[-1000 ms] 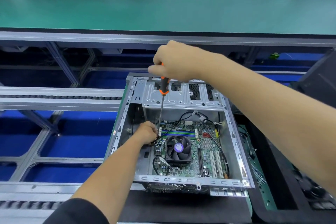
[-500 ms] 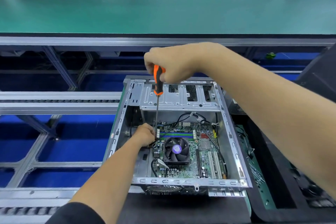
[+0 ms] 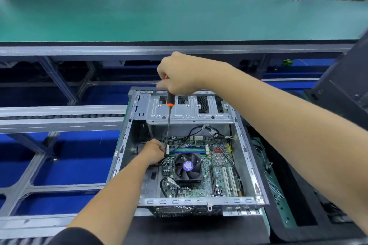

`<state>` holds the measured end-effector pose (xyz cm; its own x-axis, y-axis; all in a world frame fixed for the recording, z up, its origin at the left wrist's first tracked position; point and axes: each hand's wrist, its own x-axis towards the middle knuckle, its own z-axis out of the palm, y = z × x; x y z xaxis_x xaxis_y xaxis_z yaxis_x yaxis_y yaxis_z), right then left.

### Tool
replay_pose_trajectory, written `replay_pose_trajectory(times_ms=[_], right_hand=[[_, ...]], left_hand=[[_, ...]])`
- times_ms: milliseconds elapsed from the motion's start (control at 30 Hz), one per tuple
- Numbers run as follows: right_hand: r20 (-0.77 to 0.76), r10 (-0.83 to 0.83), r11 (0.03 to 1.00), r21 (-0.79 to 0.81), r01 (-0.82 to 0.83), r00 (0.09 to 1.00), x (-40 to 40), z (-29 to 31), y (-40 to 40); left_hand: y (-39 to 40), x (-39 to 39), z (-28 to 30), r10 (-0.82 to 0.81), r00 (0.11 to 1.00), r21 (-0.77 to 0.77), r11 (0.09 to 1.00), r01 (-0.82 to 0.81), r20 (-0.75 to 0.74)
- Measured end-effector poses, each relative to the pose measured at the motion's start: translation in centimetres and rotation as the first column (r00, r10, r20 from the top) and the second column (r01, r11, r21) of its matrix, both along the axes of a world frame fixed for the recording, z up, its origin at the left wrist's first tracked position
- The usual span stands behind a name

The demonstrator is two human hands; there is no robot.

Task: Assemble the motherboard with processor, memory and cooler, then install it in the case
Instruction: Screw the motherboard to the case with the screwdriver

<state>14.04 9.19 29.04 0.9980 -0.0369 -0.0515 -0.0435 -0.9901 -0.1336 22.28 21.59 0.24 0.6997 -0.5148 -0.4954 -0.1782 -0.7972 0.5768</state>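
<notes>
Right hand point(image 3: 179, 74) grips orange-black screwdriver point(image 3: 169, 117) upright; left hand point(image 3: 154, 151) pinches shaft tip at far-left corner of green motherboard point(image 3: 219, 167) — seated inside open grey metal case point(image 3: 247, 157). Fan sticker unreadable.

No text could be read anywhere. The purple sticker point(image 3: 188, 165) on the cooler fan point(image 3: 187, 167) was too blurred.

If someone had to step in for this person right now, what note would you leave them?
Right hand grips the screwdriver handle, shaft upright, tip down at the motherboard's far-left corner.
Left hand is curled at that corner by the tip; whether it holds a screw is hidden.
Done: board lies in the case, cooler mounted, memory slots beside it.
Left: finish this screw, then check the other mounting points.
</notes>
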Motion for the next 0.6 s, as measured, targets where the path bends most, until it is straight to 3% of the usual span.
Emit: replay_pose_trajectory(times_ms=[67,167,233,467,600], right_hand=[[0.003,-0.07,0.998,0.011,0.07,0.998,0.2,-0.4,-0.1],[-0.089,-0.021,0.999,-0.038,0.018,0.996,0.1,0.0,-0.4],[-0.139,0.009,1.0,0.013,-0.008,0.99,-0.3,0.4,-0.5],[-0.017,-0.068,0.992,0.105,0.069,0.998,0.5,-0.4,0.3],[-0.07,-0.076,0.971,0.222,0.089,0.995,0.6,-0.6,-0.2]], left_hand=[[0.0,0.0,0.0,-0.013,1.0,0.002,1.0,0.013,0.012],[-0.1,-0.1,0.0,-0.02,0.999,-0.007,1.0,0.021,0.03],[-0.1,-0.2,0.2,-0.013,0.999,-0.004,1.0,0.014,0.038],[0.0,-0.3,0.6,-0.063,0.995,0.036,0.998,0.06,0.074],[0.0,-0.4,0.9,-0.253,0.946,0.126,0.965,0.231,0.201]])
